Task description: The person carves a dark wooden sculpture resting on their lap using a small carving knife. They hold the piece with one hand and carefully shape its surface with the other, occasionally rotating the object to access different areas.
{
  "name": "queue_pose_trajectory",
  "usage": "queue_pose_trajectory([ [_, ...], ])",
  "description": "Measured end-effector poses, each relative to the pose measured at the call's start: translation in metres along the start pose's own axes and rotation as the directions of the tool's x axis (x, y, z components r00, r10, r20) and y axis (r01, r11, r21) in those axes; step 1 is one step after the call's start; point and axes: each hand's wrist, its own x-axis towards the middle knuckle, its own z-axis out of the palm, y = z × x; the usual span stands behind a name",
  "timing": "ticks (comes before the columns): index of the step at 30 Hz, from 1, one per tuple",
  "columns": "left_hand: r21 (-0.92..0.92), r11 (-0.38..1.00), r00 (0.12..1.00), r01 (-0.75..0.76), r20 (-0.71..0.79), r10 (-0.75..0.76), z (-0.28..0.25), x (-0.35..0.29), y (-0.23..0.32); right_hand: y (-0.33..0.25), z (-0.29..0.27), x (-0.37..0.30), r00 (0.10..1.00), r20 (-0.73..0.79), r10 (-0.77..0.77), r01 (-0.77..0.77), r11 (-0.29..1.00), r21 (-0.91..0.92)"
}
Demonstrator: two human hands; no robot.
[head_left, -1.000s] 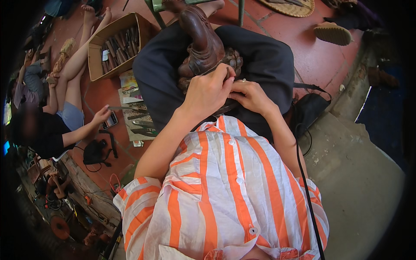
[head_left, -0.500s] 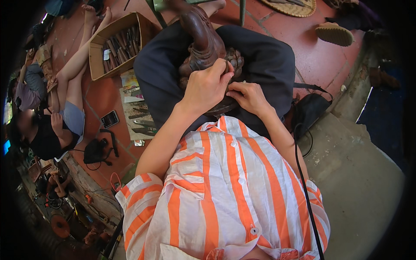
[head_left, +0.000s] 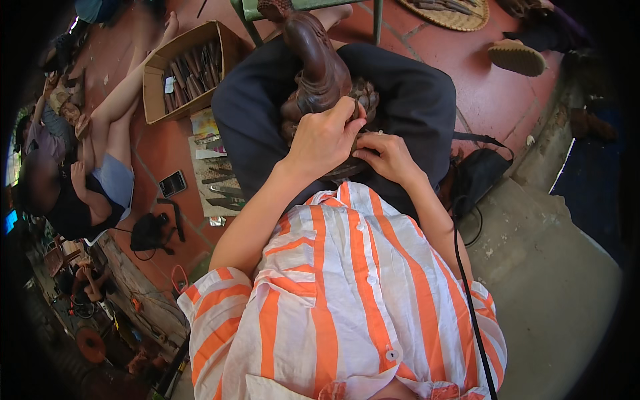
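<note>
A dark brown carved figure (head_left: 320, 70), with a knobbly carved base, leans between my knees. My left hand (head_left: 325, 137) is closed against its near side, thumb and fingers pinched together. Something small and dark shows at those fingertips, too little of it visible to name. Close by on the right, my right hand (head_left: 388, 157) has its fingers bent and pressed together at the lower edge of the carving. Whatever those fingers hold, if anything, is hidden. Both hands cover part of the base.
Left of my legs stand a cardboard box (head_left: 155, 80) of wooden-handled tools and a board (head_left: 207, 177) with several blades. A phone (head_left: 173, 184) lies nearby. Another person (head_left: 73, 193) sits at far left. A green stool (head_left: 327, 8) and a woven tray (head_left: 460, 17) are ahead; a black bag (head_left: 481, 175) rests right.
The view has shifted slightly, bringing more of the figure's top into sight. Both hands stay at the carving, with the left pinch still closed.
</note>
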Motion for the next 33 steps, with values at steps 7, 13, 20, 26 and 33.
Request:
queue_pose_trajectory([
  [7, -0.048, 0.999, 0.999, 0.006, -0.040, -0.008, 0.000, 0.000, -0.009, -0.006, 0.002, -0.001, 0.998, -0.026, 0.064, -0.065, 0.996, -0.058],
  [13, -0.090, 0.994, 0.997, 0.063, -0.029, -0.066, 0.000, 0.002, -0.009, 0.001, 0.010, -0.003, 0.994, -0.096, 0.052, -0.058, 0.997, -0.060],
  [20, 0.053, 0.998, 0.999, -0.038, -0.027, 0.040, 0.004, 0.010, -0.004, -0.002, 0.006, -0.001, 0.993, -0.077, 0.095, -0.099, 0.994, -0.049],
  [26, -0.107, 0.993, 0.997, 0.046, -0.064, -0.053, 0.005, 0.007, -0.009, -0.001, 0.005, -0.001, 0.995, -0.061, 0.073, -0.078, 0.994, -0.074],
  [33, -0.001, 0.999, 0.999, -0.034, -0.022, 0.034, 0.005, 0.012, -0.005, 0.002, 0.007, -0.001, 0.994, -0.067, 0.086, -0.088, 0.996, -0.027],
])
